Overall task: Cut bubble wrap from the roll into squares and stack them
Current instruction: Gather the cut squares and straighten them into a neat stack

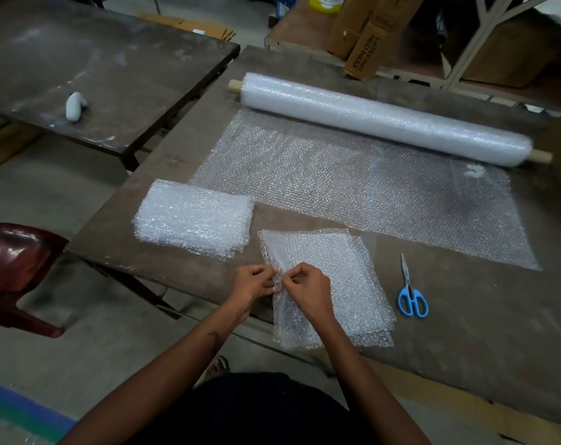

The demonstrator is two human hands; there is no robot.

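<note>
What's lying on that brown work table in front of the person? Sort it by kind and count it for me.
Long white bubble wrap roll on a wooden rod, sheet unrolled toward the person: 1
Piles of cut clear bubble wrap pieces: 2 (thick stack at left; thin pile pinched by left hand and right hand)
Blue-handled scissors: 1
Total: 4

Bare forearms without sleeves; a small dark tattoo [214,337] marks the left forearm; dark clothing [266,412] covers the lap; a sandal [219,364] shows below.
</note>
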